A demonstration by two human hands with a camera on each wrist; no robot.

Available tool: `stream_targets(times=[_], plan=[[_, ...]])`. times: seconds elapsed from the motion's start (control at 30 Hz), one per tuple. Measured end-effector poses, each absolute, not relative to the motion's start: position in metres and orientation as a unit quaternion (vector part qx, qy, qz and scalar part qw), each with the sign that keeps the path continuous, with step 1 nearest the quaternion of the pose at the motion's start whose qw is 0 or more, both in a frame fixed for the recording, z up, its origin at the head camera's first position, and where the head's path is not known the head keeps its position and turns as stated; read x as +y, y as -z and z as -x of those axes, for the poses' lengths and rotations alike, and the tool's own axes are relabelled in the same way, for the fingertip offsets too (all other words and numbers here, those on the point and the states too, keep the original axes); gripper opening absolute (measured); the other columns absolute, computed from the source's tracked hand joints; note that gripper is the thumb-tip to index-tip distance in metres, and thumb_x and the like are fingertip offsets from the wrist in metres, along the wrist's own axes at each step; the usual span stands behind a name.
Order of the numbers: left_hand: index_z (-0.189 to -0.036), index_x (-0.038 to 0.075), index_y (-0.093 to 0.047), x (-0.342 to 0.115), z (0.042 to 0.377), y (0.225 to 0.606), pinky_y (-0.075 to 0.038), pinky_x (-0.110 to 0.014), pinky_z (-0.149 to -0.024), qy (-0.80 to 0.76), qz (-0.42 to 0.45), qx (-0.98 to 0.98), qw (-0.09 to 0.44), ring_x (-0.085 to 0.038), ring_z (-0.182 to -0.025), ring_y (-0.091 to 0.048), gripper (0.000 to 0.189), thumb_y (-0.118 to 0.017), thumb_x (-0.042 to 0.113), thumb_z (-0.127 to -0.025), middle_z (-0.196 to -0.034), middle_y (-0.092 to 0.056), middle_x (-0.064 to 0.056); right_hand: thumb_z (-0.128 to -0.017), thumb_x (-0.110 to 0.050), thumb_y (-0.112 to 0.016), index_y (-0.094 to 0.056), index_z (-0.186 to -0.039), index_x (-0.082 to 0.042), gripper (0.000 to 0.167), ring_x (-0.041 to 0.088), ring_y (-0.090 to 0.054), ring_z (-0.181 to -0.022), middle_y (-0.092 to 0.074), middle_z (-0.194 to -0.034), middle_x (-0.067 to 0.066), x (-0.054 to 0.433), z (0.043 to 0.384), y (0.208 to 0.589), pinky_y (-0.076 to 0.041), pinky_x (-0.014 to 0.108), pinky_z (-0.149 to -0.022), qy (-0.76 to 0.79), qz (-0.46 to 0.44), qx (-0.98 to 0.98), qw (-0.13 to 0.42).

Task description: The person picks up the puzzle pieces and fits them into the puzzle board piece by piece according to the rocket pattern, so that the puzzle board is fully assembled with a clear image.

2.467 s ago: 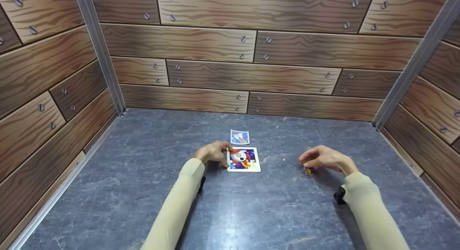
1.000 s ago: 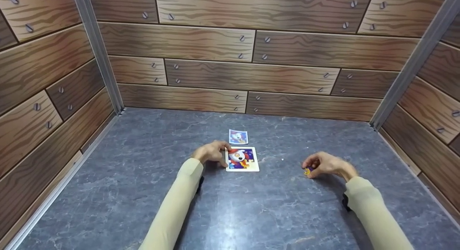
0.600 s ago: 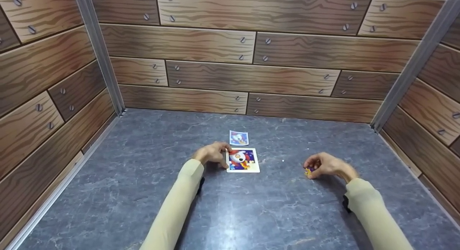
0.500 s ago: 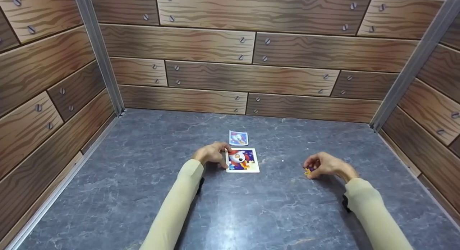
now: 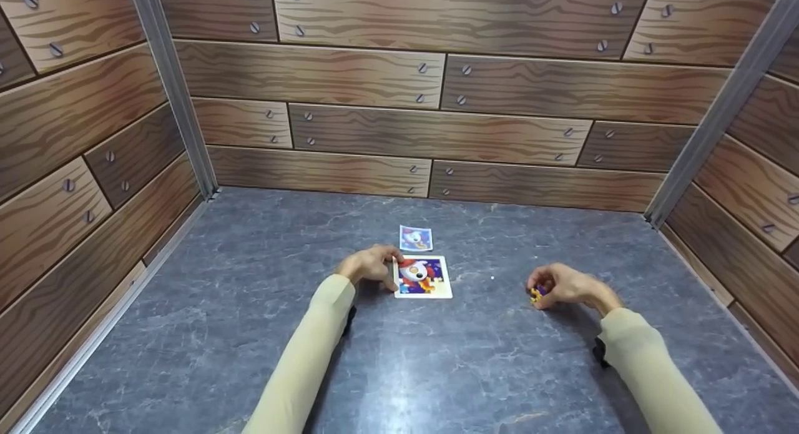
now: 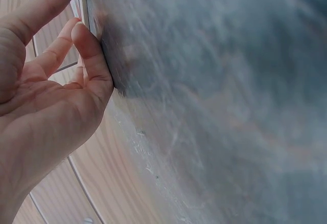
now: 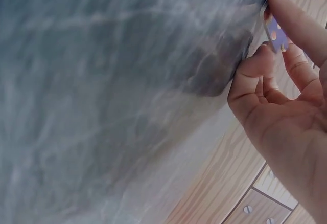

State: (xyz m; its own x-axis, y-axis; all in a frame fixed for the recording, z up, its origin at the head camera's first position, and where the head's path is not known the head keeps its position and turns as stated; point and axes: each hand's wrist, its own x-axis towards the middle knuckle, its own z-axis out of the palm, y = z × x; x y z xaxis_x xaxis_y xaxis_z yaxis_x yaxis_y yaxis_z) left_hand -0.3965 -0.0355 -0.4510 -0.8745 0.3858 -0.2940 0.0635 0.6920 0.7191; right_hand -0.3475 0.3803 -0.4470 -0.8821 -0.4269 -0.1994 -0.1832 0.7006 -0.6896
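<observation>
In the head view my left hand (image 5: 369, 264) is at the left edge of a jigsaw puzzle board (image 5: 446, 290), its thumb and fingertips holding that edge. The board has a cream frame and a cartoon picture in red, white and purple; a bare cream gap shows at its lower right. My right hand (image 5: 565, 283) pinches a small purple and yellow puzzle piece (image 5: 537, 293) between thumb and fingers, to the right of the board. The right wrist view shows this puzzle piece (image 7: 276, 34) tilted on edge, with other fingers curled against the table.
Just behind the board lies a small picture card (image 5: 416, 238) with a similar cartoon. The dark grey marbled table (image 5: 474, 359) is bounded by a wood-patterned back wall (image 5: 374, 125) and side walls. A tiny white speck (image 5: 492, 278) sits between board and right hand.
Since the oldest frame, my right hand has shifted slightly and turned, its fingers now around the puzzle piece with more of it showing. My left hand and the board have stayed in place.
</observation>
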Motion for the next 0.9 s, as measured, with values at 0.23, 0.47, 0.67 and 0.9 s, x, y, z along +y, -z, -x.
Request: stream_targets(times=[0.23,0.47,0.67,0.9], plan=[[-0.123,0.019,-0.06,-0.035,0.398,0.451,-0.036,-0.042,-0.11,-0.369,-0.128,0.895,0.217,-0.024,-0.127,-0.042,0.055,-0.082,0.003,-0.075,-0.144,-0.047,-0.01,-0.079,-0.004,-0.078,-0.065,-0.108,0.001,0.033,0.016,-0.051,-0.083,-0.064,-0.098,0.012,0.374,0.346,0.445,-0.047,0.025,-0.066,0.355,0.169,0.904,0.17],[-0.124,0.016,-0.06,-0.036,0.398,0.453,-0.033,-0.044,-0.113,-0.368,-0.141,0.895,0.21,-0.027,-0.133,-0.041,0.057,-0.082,0.003,-0.073,-0.145,-0.048,-0.012,-0.083,-0.008,-0.076,-0.065,-0.113,0.0,0.033,0.016,-0.05,-0.083,-0.061,-0.094,0.007,0.359,0.35,0.445,-0.047,0.025,-0.068,0.38,0.153,0.891,0.196],[-0.122,0.016,-0.06,-0.036,0.399,0.454,-0.034,-0.044,-0.113,-0.365,-0.144,0.896,0.207,-0.028,-0.132,-0.042,0.055,-0.082,0.004,-0.073,-0.143,-0.049,-0.013,-0.087,-0.011,-0.073,-0.065,-0.115,0.0,0.031,0.012,-0.054,-0.077,-0.063,-0.091,0.004,0.347,0.351,0.444,-0.049,0.025,-0.064,0.408,0.127,0.877,0.22],[-0.122,0.016,-0.06,-0.036,0.398,0.453,-0.034,-0.044,-0.112,-0.36,-0.15,0.897,0.208,-0.027,-0.131,-0.042,0.054,-0.082,0.005,-0.073,-0.142,-0.049,-0.012,-0.086,-0.01,-0.074,-0.067,-0.115,-0.003,0.031,0.009,-0.056,-0.074,-0.064,-0.09,0.002,0.335,0.351,0.447,-0.049,0.024,-0.063,0.423,0.074,0.875,0.224]])
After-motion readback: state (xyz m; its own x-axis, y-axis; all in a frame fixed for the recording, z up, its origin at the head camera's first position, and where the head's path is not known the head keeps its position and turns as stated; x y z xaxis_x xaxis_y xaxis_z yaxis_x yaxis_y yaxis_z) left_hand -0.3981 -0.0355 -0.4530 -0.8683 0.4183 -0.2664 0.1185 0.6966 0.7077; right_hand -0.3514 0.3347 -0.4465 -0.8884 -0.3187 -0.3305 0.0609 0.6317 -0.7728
